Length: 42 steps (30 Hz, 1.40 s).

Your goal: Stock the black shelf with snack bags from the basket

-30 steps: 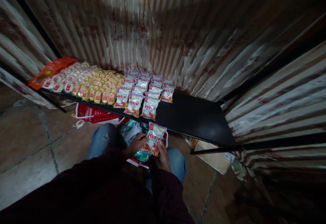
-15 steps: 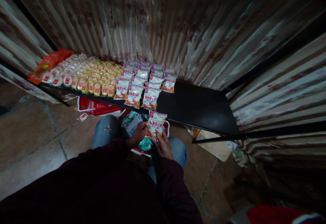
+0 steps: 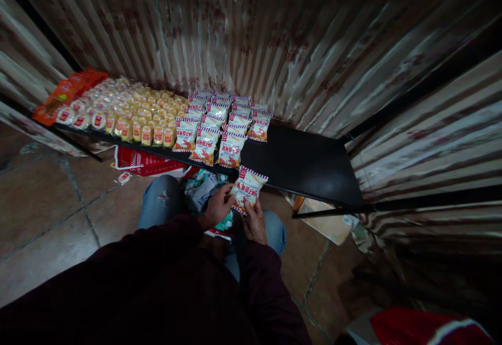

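Between my two hands is a white and orange snack bag [image 3: 249,185] with a striped top edge, tilted in front of the shelf's near edge. My left hand [image 3: 218,205] pinches its left side. Round its lower right corner are closed the fingers of my right hand [image 3: 254,221]. Similar snack bags [image 3: 231,149] stand in rows on the black shelf [image 3: 306,162] just beyond. Below my hands, between my knees, a red basket [image 3: 219,234] holds green and white packets [image 3: 202,188], partly hidden by my left hand and the held bag.
Small wrapped cakes [image 3: 147,134], yellow and white, fill the shelf's left part, with orange bags [image 3: 65,94] at the end. Another red basket [image 3: 149,164] sits under the shelf. One wrapped piece [image 3: 124,178] lies on the floor. A striped curtain [image 3: 235,31] hangs behind.
Both hands still hold the snack bag, which has shifted slightly up and right and turned a little clockwise. The whole view has moved slightly.
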Motion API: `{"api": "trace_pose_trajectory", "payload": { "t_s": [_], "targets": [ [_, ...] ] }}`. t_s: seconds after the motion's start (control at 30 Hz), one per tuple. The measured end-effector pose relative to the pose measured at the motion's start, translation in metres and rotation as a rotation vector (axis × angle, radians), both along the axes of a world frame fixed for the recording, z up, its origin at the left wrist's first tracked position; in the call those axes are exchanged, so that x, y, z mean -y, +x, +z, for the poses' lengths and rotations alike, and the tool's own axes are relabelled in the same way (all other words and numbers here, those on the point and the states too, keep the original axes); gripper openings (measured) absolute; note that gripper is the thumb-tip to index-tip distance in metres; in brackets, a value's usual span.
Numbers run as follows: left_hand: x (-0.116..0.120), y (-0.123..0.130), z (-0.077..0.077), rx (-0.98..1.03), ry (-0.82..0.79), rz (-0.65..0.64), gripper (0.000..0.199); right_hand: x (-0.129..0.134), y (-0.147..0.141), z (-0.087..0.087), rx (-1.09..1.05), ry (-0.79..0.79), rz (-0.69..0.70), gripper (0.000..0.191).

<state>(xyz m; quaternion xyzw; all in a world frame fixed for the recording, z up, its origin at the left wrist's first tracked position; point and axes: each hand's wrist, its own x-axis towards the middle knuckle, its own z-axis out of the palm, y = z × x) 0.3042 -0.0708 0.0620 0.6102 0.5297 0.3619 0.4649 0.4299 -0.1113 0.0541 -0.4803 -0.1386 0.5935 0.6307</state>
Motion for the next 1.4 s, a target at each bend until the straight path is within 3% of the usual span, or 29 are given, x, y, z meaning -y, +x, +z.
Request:
{"api": "trace_pose_trajectory", "payload": {
  "t_s": [0.17,0.4,0.5,0.77,1.17,1.4],
  "targets": [
    [0.004,0.003,0.002,-0.141,0.128,0.018,0.036,0.002,0.004,-0.001,0.028,-0.01,0.01,0.058],
    [0.012,0.009,0.018,-0.198,0.309,-0.043,0.039,0.002,0.002,0.001,0.146,0.071,-0.071,0.067],
    [0.015,0.011,0.02,-0.136,0.231,-0.08,0.041,0.008,0.0,0.005,0.206,0.09,-0.079,0.067],
    [0.018,0.008,0.012,0.12,-0.206,-0.067,0.044,0.018,0.002,-0.003,0.424,0.066,-0.035,0.061],
    [0.012,0.014,0.011,0.212,-0.233,-0.083,0.047,0.018,0.003,0.001,0.481,0.126,-0.017,0.052],
    [0.014,0.018,0.017,0.15,-0.228,-0.043,0.036,0.017,0.007,0.008,0.464,0.07,-0.033,0.051]
  ]
}}
